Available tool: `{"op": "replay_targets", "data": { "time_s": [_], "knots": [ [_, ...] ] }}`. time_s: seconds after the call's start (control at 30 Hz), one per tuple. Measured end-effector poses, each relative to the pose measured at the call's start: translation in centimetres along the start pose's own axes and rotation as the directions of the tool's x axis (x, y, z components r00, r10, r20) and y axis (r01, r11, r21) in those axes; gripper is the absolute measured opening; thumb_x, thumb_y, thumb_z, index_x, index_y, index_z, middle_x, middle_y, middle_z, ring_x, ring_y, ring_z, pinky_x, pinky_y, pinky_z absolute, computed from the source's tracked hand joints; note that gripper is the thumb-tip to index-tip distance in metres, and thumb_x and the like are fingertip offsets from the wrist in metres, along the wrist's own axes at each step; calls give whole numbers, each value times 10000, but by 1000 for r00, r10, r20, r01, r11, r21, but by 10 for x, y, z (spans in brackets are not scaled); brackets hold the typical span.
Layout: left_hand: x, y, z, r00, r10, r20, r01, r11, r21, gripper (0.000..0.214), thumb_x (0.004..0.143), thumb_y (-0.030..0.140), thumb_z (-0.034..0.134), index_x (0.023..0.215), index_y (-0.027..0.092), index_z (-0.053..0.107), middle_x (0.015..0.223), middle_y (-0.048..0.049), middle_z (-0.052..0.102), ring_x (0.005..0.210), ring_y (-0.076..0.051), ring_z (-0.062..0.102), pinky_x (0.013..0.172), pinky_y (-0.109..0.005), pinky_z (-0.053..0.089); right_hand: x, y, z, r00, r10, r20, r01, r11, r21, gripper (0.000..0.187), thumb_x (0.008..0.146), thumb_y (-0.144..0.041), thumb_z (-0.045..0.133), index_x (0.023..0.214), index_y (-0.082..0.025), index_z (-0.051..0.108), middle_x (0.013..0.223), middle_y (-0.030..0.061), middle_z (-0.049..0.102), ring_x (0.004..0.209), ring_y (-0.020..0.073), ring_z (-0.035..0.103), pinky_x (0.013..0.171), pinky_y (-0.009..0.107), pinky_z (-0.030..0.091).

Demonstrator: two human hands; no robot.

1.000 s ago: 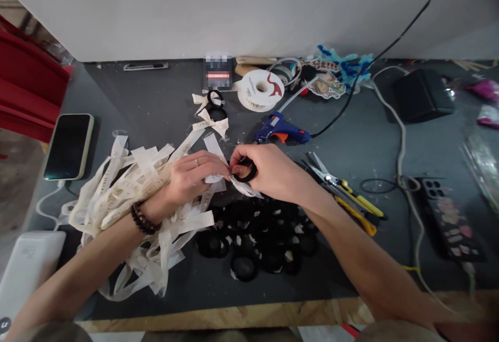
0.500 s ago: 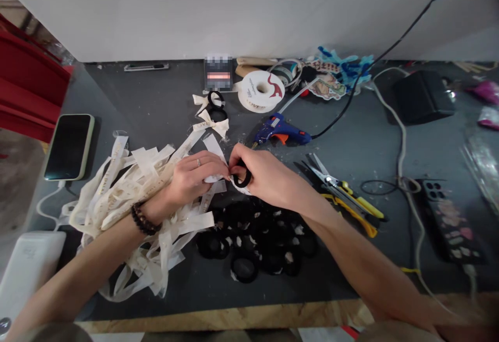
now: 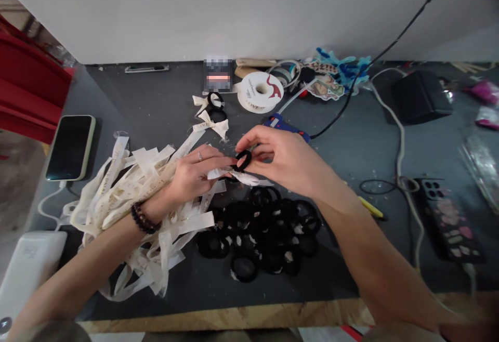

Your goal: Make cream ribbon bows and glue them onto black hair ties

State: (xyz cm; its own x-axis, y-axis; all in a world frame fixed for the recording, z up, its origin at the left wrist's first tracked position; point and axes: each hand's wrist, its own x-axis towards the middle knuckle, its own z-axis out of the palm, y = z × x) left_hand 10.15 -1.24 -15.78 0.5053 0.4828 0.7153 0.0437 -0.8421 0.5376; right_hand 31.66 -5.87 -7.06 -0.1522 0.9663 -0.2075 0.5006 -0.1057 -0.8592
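**Black hair tie (image 3: 248, 160) and white ribbon piece (image 3: 246, 178) met above the pile**

At the far left, a white power bank (image 3: 33, 259) lay below a dark-screened phone (image 3: 70, 147), a cable joining them, presumably to keep the phone charged. Next came a heap of loose cream ribbon strips (image 3: 134, 194), lying under the left forearm, probably so that one could be drawn without much reaching.

The left hand (image 3: 191, 175) had its fingertips closed on the white ribbon piece and seemed to press the near edge of the black hair tie too, most likely to steady the two. Beyond it, well apart from the heap, sat two black ties with cream bows (image 3: 213, 123), perhaps set there so they would not mix with the rest.

The black hair tie stood tilted between the hands, just above the ribbon. Nearer the body, a pile of black ties (image 3: 263, 233) spread within easy reach of both hands. A ribbon spool (image 3: 259, 92) rested farther back.

The right hand (image 3: 286, 160) curved loosely around the tie's right side, thumb and fingers parted; whether they gripped it could not be told. Behind that hand lay a partly hidden blue glue gun (image 3: 286, 123). Farther right, a yellow handle (image 3: 370, 207) poked out beyond the forearm, and a phone in a decorated case (image 3: 448, 220) lay at the side.
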Motion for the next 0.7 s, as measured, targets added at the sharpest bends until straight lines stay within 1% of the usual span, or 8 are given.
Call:
{"op": "replay_targets", "data": {
  "time_s": [0.1, 0.17, 0.27, 0.43, 0.53, 0.7],
  "knots": [
    [0, -2, 1, 1000, 25, 2, -25, 1000, 1, 181, 879, 242, 815, 1051, 203, 773, 960, -67, 770, 903, -193, 736, 807, -324, 633, 1, 2, 3, 1000, -4, -25, 4, 1000, 23, 216, 811, -253, 742, 998, -204, 646, 1068, 60, 744, 863, 195, 739, 764, 318, 589],
    [1, -1, 1, 1000, 21, 6, -21, 1000, 2, 170, 883, 236, 809, 1046, 204, 769, 971, -68, 771, 916, -194, 737, 823, -330, 635, 1, 4, 4, 999, 9, -32, -8, 1000, 26, 210, 825, -249, 720, 1014, -206, 639, 1102, 65, 739, 838, 183, 738, 713, 298, 579],
    [3, 0, 0, 1000, 15, 17, -15, 1000, 7, 145, 886, 215, 803, 1023, 191, 762, 971, -72, 768, 926, -191, 733, 847, -330, 630, 1, 5, 4, 999, 36, 20, -37, 998, 55, 234, 825, -180, 670, 1053, -212, 627, 1168, 69, 729, 814, 170, 742, 650, 271, 561],
    [5, 4, -3, 999, -6, 53, 6, 1000, -1, 152, 879, 211, 796, 1015, 178, 736, 978, -78, 758, 961, -201, 723, 866, -332, 626, 0, 2, 2, 999, 13, 40, -14, 1000, 23, 271, 792, -124, 656, 1045, -219, 636, 1147, 49, 738, 840, 171, 749, 727, 278, 576],
    [6, 5, -4, 996, -10, 89, 11, 1000, -4, 166, 875, 231, 785, 1017, 182, 716, 981, -84, 751, 971, -217, 718, 858, -345, 630, 0, 2, 2, 999, 3, 47, -2, 1000, -10, 269, 790, -127, 655, 1041, -225, 650, 1110, 39, 753, 841, 181, 755, 731, 283, 577],
    [6, 3, -4, 997, 34, 71, -31, 999, -38, 166, 857, 266, 791, 963, 193, 687, 934, -82, 741, 899, -212, 720, 795, -344, 639, 1, 4, 4, 996, -16, 82, 18, 1000, -24, 221, 807, -156, 676, 1014, -233, 661, 1069, 27, 763, 903, 207, 773, 751, 286, 581]
  ]
}}
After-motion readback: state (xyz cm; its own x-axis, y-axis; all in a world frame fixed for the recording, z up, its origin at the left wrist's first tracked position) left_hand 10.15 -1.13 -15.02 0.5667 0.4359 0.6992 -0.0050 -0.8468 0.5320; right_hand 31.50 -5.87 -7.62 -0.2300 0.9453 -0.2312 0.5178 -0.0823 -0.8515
